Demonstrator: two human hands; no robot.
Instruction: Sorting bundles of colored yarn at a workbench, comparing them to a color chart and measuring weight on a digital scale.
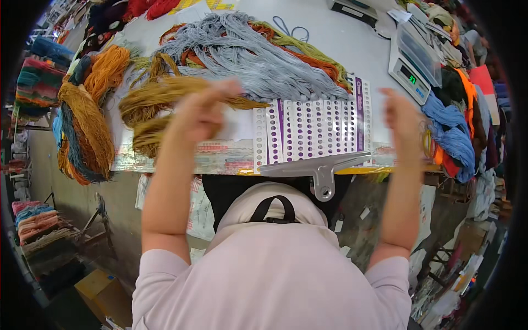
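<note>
Toward nine o'clock from the white-and-purple perforated cards [317,132], on my distant view, the olive-gold thread hank [151,93] lies upon the table [357,47], its narrow end reaching to the cards' upper corner. The left hand [209,107] is over this end; its index finger seems stretched and the others bent, but the blur is strong, so I cannot tell whether they hold any strand. The right hand [400,113] is near three o'clock, its fingers rather narrow together; I cannot tell if something thin is between them. At six o'clock a wide metal clip [322,166] sits across the cards by the table edge, I think for keeping their rows of holes aligned. At eleven o'clock a grey-blue hank [236,58] is spread beside a rust-orange hank [324,66], its tapered end meeting the cards, probably for easy reach. The digital scale [410,82] stands at two o'clock, perhaps put aside to leave room for both hands. Farther at three o'clock is a light-blue hank [454,137]; farther at nine, an orange-brown hank [85,126].
</note>
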